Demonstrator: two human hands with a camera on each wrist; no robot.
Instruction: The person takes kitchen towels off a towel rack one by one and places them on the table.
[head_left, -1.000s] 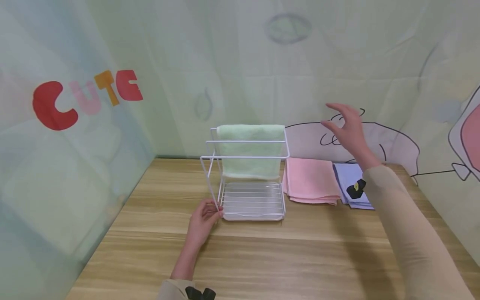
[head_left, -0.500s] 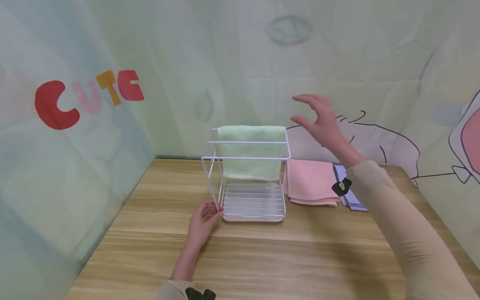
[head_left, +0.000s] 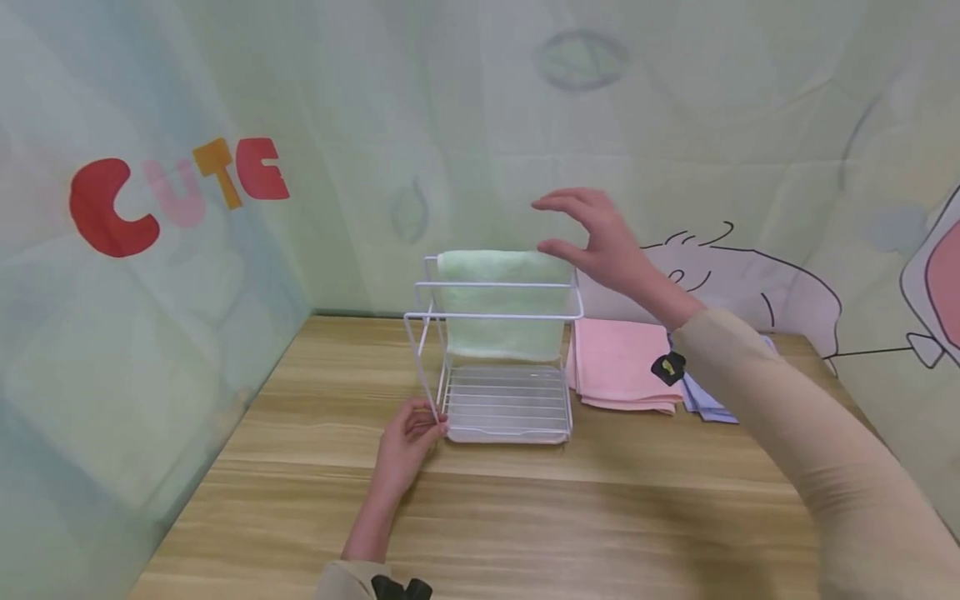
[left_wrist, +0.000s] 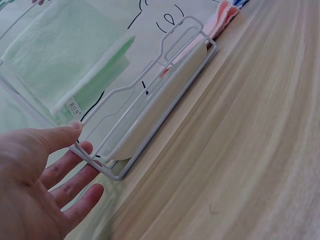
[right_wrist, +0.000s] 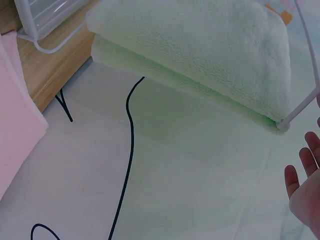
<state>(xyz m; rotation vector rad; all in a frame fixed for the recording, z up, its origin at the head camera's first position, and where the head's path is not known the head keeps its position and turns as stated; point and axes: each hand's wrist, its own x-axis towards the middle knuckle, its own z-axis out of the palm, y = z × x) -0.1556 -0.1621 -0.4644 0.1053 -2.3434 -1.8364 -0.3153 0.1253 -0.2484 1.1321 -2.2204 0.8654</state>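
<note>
A white wire rack (head_left: pixel 495 317) stands on the table with a pale green towel (head_left: pixel 502 304) draped over its rear bar. At the rack's front left lower corner my left hand (head_left: pixel 405 442) pinches the wire between thumb and forefinger; the left wrist view shows the other fingers (left_wrist: pixel 75 190) spread below. My right hand (head_left: pixel 596 233) is in the air beside the towel's top right end, thumb and fingers apart, holding nothing. Seen from the right wrist, the towel (right_wrist: pixel 200 55) hangs folded over the bar, and only part of the right hand (right_wrist: pixel 307 190) shows at the edge.
A clear tray (head_left: pixel 506 404) sits in the rack's base. Right of the rack lie a folded pink towel (head_left: pixel 622 362) and a folded blue towel (head_left: pixel 708 404), partly behind my right sleeve. A printed curtain (head_left: pixel 480 167) rises behind the wooden table (head_left: pixel 525 517).
My right hand has moved left through the air, from above the folded towels to the green towel's top right end. The left hand has stayed at the rack's corner.
</note>
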